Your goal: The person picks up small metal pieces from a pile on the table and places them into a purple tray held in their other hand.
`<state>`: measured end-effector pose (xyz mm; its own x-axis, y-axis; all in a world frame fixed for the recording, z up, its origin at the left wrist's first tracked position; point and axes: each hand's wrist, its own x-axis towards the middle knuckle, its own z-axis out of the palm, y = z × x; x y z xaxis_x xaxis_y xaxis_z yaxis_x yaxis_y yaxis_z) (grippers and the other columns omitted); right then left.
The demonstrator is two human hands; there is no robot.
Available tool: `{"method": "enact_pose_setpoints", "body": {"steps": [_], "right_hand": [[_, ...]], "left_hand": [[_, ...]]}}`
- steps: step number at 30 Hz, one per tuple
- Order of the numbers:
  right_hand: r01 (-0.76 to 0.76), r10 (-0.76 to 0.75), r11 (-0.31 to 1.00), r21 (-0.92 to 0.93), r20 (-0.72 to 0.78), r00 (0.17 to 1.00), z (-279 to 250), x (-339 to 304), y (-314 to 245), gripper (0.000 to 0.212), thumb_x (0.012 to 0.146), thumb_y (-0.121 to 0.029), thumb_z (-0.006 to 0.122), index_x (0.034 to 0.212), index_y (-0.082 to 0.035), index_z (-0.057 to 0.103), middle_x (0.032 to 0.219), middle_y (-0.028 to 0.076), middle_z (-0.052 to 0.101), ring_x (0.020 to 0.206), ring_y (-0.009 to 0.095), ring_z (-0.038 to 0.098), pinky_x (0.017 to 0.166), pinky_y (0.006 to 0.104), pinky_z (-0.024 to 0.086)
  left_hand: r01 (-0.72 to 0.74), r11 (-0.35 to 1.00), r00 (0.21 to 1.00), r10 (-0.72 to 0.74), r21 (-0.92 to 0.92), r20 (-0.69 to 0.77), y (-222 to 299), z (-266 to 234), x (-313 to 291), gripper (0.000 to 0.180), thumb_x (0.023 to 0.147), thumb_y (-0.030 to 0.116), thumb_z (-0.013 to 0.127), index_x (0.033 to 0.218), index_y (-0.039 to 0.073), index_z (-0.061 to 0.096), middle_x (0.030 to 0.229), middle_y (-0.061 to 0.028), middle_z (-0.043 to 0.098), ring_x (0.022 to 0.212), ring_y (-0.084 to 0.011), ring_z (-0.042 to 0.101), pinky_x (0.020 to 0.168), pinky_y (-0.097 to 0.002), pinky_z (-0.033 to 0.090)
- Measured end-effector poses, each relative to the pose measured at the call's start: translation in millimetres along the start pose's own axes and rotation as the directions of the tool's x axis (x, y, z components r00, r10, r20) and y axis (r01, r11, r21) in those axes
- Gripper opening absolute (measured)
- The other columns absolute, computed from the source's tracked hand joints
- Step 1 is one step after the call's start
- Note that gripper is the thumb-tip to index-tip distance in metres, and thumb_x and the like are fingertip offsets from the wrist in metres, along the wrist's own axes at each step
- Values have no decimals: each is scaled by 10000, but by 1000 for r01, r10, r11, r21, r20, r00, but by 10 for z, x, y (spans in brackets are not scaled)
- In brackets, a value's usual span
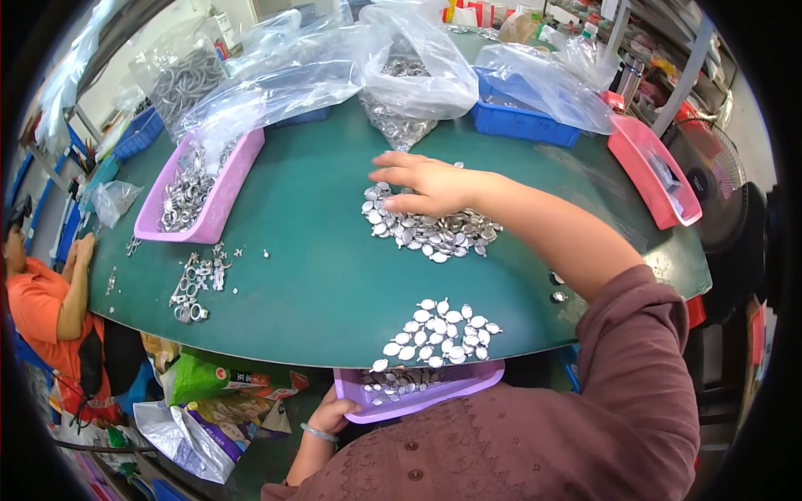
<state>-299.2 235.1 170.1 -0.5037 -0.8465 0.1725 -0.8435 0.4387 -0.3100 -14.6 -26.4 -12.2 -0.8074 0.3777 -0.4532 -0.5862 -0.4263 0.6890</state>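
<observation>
Metal pieces [430,235] beneath right grip [434,187]

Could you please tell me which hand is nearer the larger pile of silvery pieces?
Right. The right hand is over the larger pile; the left hand is farther off, holding the lower purple basket.
</observation>
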Motion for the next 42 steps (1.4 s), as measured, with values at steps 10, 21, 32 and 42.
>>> {"method": "enact_pose_setpoints", "body": {"steps": [10,21,32,42], "right_hand": [[-124,131,988,90,-73,989,-271,-99,-123,458,918,-345,434,1282,-66,429,1368,162,357,1266,300,336,1049,370,276],[-420,411,907,-20,-163,897,-127,-1135,-184,442,902,-269,438,1245,10,435,1320,223,388,1258,372,321,1036,385,286],[-199,166,963,-185,-180,970,117,-1251,-907,431,699,49,494,1125,11,546,1187,153,506,1114,307,439,980,353,344],[-158,143,975,-154,-101,985,87,-1214,-1014,369,693,64,518,1044,-31,586,1230,145,464,1160,348,403,984,409,334]], "left_hand": [[-39,999,999,39,-19,-28,-6,-73,-37,723,559,46,546,1255,-26,365,1076,-135,540,976,-248,544,863,-345,434],[-36,999,999,36,-4,-15,-69,-144,24,672,567,32,558,1214,-49,397,1076,-158,551,984,-281,553,873,-376,435],[-48,999,999,48,-14,6,12,-15,16,668,552,59,589,1190,-60,434,1068,-168,567,983,-293,565,877,-383,443],[-17,1000,999,16,5,42,36,-28,22,770,561,62,576,1282,-34,323,1132,-156,519,1022,-268,536,903,-366,419]]}}
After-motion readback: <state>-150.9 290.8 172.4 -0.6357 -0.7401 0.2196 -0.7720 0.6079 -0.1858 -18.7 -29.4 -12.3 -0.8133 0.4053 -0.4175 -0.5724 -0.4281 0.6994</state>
